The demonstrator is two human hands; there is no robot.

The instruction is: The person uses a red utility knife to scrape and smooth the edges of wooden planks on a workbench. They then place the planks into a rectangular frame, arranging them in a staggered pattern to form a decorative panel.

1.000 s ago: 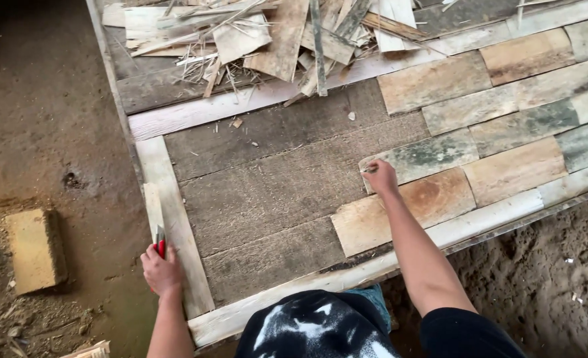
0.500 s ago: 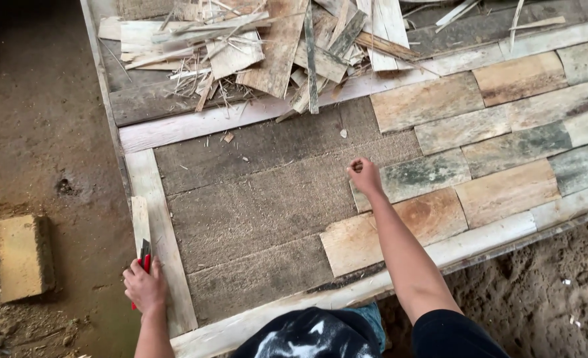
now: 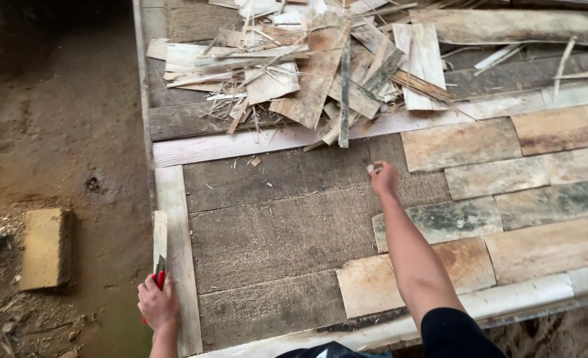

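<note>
Far left, on the dirt floor [image 3: 62, 132], we have a pale brick [image 3: 44, 248] lying flat, well away from the work. Next comes our left hand [image 3: 158, 306], fingers closed around a red utility knife [image 3: 158, 273] with its blade end pointing up the frame, resting by a thin loose wood strip [image 3: 159, 237] that lies just beside the pale border board [image 3: 178, 258] of the panel. That knife is our first worry: gripped out at the edge while we look elsewhere, we judge it could nick the strip or slip off onto the dirt if that hand takes our weight.

Moving right, we cross the bare dark backing [image 3: 281, 219], still uncovered here. Up top sits a heap of wood scraps [image 3: 320, 66], splinters spilling over the upper border board; loose bits could slide down onto the backing and end up under a piece.

Then our right hand [image 3: 383, 178], stretched far out, fingertips pinched together on a small pale chip [image 3: 371, 168] held just above the backing, near the edge of the laid wood tiles [image 3: 499, 179]. The tiles fill the right side in staggered rows. With the arm reaching this far across them, we reckon a lean or a dragged forearm could shift an unfixed tile out of line.
</note>
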